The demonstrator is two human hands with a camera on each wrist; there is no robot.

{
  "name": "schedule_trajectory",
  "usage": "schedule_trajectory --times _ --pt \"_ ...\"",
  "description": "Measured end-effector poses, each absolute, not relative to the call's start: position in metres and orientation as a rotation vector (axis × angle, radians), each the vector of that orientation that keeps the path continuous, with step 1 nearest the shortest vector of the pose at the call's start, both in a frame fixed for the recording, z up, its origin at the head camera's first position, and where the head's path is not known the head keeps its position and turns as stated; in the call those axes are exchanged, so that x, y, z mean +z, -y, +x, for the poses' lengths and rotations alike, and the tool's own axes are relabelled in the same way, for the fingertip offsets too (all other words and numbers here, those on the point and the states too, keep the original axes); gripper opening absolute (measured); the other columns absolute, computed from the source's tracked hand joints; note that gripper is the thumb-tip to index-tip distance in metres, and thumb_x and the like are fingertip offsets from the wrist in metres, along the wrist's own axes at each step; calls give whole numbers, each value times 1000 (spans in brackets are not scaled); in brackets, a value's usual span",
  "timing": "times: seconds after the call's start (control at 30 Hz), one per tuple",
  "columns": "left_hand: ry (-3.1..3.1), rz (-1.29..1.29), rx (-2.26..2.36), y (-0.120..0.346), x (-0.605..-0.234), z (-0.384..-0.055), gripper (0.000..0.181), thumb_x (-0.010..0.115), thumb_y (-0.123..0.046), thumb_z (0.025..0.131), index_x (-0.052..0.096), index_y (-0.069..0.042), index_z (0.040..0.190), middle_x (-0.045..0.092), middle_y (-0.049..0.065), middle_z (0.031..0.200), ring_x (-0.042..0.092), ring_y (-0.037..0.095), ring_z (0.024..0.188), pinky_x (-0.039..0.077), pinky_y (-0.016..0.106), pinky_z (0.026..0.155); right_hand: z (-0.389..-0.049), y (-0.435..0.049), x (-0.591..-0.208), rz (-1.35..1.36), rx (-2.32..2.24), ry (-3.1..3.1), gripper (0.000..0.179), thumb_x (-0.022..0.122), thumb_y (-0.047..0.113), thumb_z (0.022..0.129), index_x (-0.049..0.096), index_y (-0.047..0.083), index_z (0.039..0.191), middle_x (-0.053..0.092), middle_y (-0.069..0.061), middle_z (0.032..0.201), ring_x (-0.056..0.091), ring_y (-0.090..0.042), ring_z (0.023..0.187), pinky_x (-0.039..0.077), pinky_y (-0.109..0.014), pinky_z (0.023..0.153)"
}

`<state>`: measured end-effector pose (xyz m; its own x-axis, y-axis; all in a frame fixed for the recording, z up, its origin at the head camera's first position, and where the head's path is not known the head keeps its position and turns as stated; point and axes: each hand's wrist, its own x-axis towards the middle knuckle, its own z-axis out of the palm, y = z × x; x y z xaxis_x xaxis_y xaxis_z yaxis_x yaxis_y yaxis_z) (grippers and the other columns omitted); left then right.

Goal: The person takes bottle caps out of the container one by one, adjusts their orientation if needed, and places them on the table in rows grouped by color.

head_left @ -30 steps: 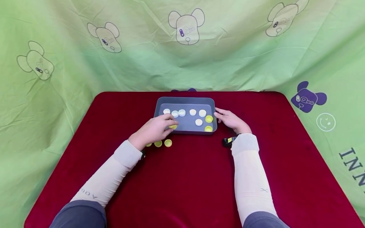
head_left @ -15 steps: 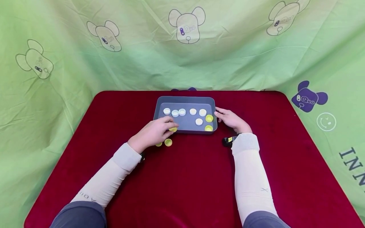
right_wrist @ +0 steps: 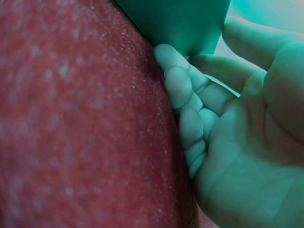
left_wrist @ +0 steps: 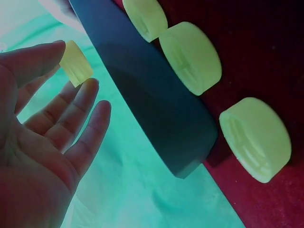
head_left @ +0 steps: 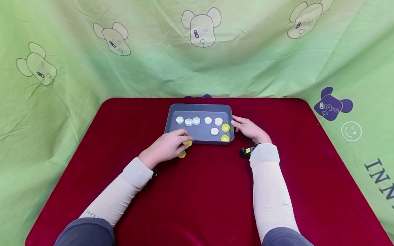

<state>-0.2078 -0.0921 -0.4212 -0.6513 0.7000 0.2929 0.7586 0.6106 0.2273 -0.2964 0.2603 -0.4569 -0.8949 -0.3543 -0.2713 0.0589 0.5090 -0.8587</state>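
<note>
My left hand [head_left: 167, 145] is at the front left corner of a grey tray [head_left: 200, 107], pinching a yellow bottle cap [left_wrist: 76, 64] between thumb and fingertips. That cap is raised near the front rim. On the cloth below, a loose yellow cap [head_left: 182, 154] shows beside the hand; the left wrist view has more yellow caps [left_wrist: 256, 140] in a row along the tray. My right hand [head_left: 250, 130] holds the tray's right side, thumb at the rim and the lower fingers curled by the table. Inside the tray lie several white caps [head_left: 208, 120] and two yellow caps [head_left: 225, 127].
A red cloth [head_left: 197, 191] covers the table. Green printed curtains [head_left: 154, 68] hang behind it and at both sides. A black wrist device [head_left: 245, 152] sits under the right wrist.
With the yellow cap pinched, my left hand has come slightly down toward the tray's front rim, covering more loose caps on the cloth. The right hand and tray have stayed in place.
</note>
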Motion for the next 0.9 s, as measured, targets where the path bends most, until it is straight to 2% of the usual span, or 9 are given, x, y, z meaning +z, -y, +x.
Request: schedule_trajectory --times 0.43,0.9 --pt "2645 -1237 -531 89 -429 -202 25 72 -12 88 73 -14 113 60 -4 101 60 9 82 51 29 68 -298 -260 -461 -230 -1369 -2355 61 47 39 103 28 15 154 51 -17 97 48 -29 97 32 -43 95" --pt "2698 -1291 -503 81 -439 -197 25 70 -13 90 72 -14 114 59 -4 106 59 10 90 51 29 79 -298 -260 -460 -224 -1366 -2344 60 46 39 103 27 16 155 51 -17 97 48 -29 97 32 -43 95"
